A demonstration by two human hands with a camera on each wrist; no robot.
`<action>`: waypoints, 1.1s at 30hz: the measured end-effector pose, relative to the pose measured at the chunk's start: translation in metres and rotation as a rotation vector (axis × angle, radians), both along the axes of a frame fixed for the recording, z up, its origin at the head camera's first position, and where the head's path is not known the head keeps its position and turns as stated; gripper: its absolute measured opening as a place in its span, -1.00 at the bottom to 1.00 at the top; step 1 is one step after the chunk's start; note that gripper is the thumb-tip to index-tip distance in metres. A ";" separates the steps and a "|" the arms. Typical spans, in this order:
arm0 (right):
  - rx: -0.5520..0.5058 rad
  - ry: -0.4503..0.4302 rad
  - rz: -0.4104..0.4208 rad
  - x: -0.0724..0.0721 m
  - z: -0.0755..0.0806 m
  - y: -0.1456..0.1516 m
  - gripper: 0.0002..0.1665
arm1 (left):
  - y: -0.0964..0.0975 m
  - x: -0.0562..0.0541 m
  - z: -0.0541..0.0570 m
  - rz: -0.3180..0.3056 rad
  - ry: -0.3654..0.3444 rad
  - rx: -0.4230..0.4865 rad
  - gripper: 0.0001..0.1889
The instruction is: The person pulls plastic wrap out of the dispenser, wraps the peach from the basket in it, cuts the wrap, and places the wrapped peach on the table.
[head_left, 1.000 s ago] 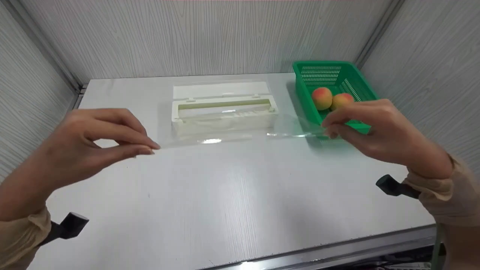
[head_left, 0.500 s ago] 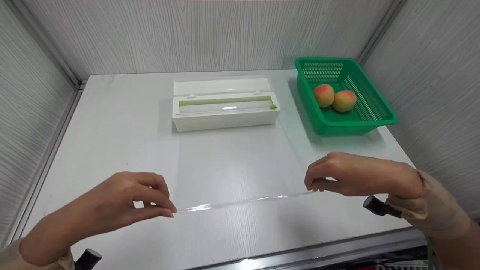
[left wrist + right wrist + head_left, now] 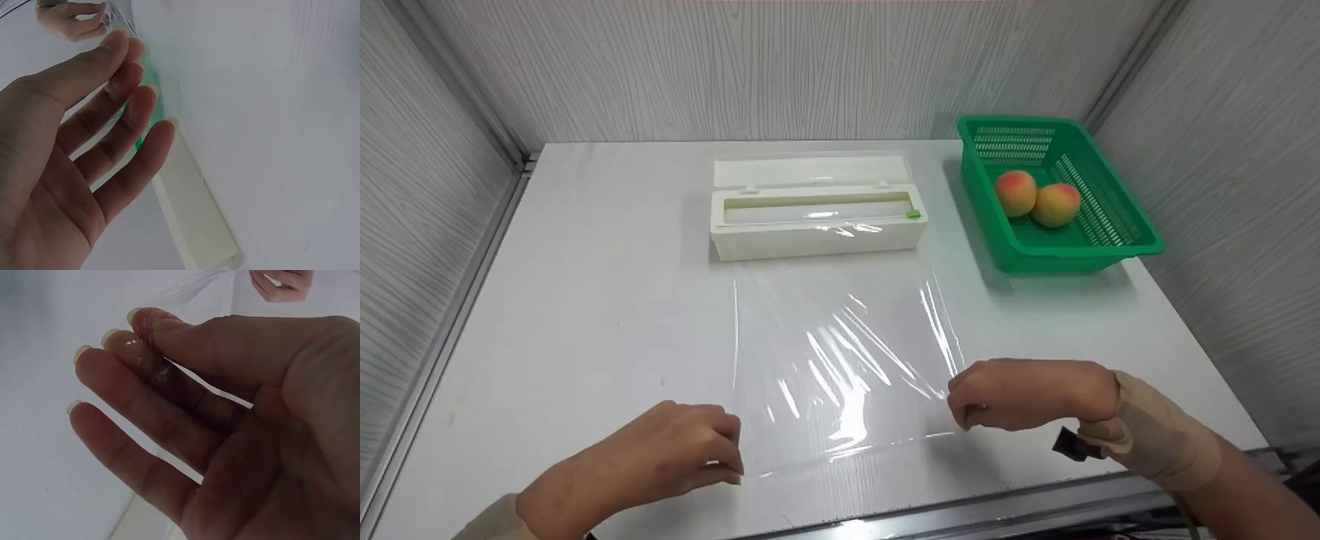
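A sheet of clear cling film (image 3: 840,360) stretches from a white dispenser box (image 3: 817,238) toward the table's front edge, its creases catching the light. My left hand (image 3: 660,454) pinches the near left corner between thumb and index finger. At the near right corner my right hand (image 3: 1012,394) pinches the film the same way, with a bit of it over the fingertips in the right wrist view. The box's lid (image 3: 810,171) lies flipped back, and a film roll (image 3: 817,213) shows inside. A small green slider (image 3: 913,214) sits at the box's right end.
A green plastic basket (image 3: 1080,259) holding two peaches (image 3: 1035,201) stands at the back right of the white table (image 3: 585,300). Wood-grain panels (image 3: 750,67) enclose the back and sides. A metal edge (image 3: 997,506) runs along the front.
Both hands have drawn the film from near the box toward the front edge and lowered it close to the table. The film between box and hands has become much longer.
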State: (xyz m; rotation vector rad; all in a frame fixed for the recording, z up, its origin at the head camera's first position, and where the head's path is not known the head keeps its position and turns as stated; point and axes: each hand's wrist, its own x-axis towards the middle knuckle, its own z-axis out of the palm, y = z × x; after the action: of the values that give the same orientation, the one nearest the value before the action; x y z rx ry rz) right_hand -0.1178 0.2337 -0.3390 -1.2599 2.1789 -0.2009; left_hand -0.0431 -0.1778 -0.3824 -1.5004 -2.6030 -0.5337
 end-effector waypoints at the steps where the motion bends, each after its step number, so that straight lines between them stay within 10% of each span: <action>1: 0.010 0.018 0.002 0.001 -0.004 0.000 -0.79 | 0.002 0.001 -0.004 0.005 0.005 -0.018 -0.92; 15: 0.001 0.415 0.125 0.023 -0.058 0.001 -0.89 | 0.018 0.010 -0.063 0.059 0.243 -0.174 -0.87; 33: 0.077 0.671 0.247 0.029 -0.079 0.000 -0.60 | 0.015 0.010 -0.084 -0.049 0.572 -0.102 -0.76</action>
State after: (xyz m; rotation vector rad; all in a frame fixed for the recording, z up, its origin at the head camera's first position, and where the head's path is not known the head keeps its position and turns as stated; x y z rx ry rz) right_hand -0.0891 0.2334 -0.4182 -1.7086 2.4947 0.4678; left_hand -0.0329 -0.1630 -0.4662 -1.4733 -2.1744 0.0348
